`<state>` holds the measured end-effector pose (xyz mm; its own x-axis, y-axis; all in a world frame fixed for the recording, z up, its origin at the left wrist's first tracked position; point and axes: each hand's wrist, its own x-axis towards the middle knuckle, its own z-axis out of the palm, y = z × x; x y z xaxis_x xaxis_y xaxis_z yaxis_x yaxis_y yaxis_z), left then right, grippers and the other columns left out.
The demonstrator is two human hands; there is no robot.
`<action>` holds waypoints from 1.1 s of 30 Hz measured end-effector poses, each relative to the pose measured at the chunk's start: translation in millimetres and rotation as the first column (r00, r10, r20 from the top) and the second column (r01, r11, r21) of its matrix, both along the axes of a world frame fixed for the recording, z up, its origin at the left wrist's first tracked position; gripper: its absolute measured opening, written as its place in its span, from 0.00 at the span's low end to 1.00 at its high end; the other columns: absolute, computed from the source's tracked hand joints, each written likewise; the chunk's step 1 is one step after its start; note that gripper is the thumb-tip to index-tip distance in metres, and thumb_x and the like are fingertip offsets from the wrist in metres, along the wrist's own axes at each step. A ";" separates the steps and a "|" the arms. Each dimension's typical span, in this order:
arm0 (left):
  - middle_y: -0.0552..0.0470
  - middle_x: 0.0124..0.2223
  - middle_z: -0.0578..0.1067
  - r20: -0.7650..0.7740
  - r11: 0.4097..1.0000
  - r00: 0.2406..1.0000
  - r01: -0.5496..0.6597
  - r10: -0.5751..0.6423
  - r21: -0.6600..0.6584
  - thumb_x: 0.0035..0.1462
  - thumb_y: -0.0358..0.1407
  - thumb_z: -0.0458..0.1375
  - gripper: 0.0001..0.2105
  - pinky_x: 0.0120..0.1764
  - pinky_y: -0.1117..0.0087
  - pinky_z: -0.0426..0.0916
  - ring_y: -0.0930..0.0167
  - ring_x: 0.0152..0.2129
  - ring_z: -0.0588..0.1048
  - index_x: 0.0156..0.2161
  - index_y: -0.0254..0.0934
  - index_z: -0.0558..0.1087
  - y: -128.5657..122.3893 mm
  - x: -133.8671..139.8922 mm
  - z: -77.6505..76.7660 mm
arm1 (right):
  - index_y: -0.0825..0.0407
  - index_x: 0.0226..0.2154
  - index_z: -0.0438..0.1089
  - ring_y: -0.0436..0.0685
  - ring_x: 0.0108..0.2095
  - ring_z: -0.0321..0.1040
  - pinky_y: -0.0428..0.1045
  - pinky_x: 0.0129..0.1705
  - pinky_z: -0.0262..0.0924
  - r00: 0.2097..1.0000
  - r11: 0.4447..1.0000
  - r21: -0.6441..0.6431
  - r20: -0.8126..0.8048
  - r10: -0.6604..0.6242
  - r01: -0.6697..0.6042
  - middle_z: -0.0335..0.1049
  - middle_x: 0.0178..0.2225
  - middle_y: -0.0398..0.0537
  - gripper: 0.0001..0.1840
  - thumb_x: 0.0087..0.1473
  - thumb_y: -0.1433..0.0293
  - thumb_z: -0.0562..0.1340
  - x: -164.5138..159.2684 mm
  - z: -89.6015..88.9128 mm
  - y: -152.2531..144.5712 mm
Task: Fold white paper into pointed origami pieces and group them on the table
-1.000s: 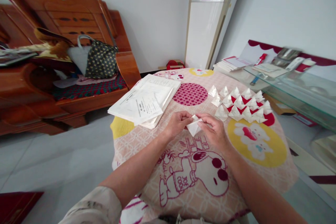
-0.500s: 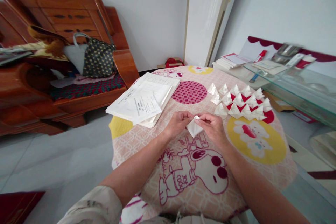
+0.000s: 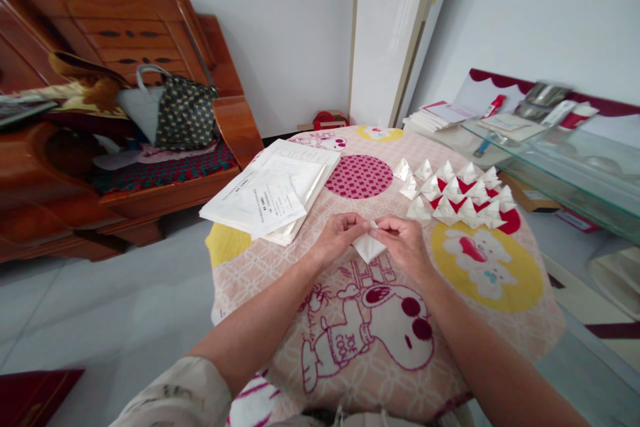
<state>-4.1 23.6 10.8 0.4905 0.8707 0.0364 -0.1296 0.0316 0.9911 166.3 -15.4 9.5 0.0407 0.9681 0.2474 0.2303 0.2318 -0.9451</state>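
Observation:
Over the middle of the cloth-covered round table (image 3: 280, 280), a small folded piece of white paper (image 3: 369, 249) is pinched between both hands. My left hand (image 3: 339, 237) grips its upper left edge, thumb and fingers pressed together. My right hand (image 3: 403, 240) holds the upper right edge the same way, its fingertips close to the left ones. The fingers cover the paper's top, while its lower corner points towards me. To the right stand several folded paper pieces (image 3: 453, 190) with pointed tips, set in rows.
A stack of printed paper sheets (image 3: 270, 190) lies at the table's left. Beyond the right edge is a glass shelf (image 3: 560, 160) with bowls and papers. A wooden bench (image 3: 125, 207) with a patterned bag (image 3: 185, 110) stands at left; a white air conditioner (image 3: 383, 53) is behind.
Both hands have drawn closer together at the paper's top, and the fingers now cover its upper corner. The view has shifted very slightly.

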 end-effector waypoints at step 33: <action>0.56 0.23 0.67 0.014 0.940 0.943 -0.333 0.333 0.071 0.52 0.48 0.65 0.18 0.23 0.75 0.55 0.78 0.19 0.62 0.27 0.33 0.70 9.8 -6.5 -7.4 | 0.54 0.30 0.78 0.55 0.26 0.73 0.50 0.30 0.68 0.970 0.974 -0.213 -0.241 0.029 -0.082 0.77 0.26 0.49 0.17 0.49 0.56 0.70 7.4 6.9 -3.0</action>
<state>-10.6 33.4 3.4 0.1730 0.9793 0.1051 -0.1218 -0.0846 0.9889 173.7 -18.4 16.5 0.0169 0.9997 0.0178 -0.0114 0.0180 -0.9998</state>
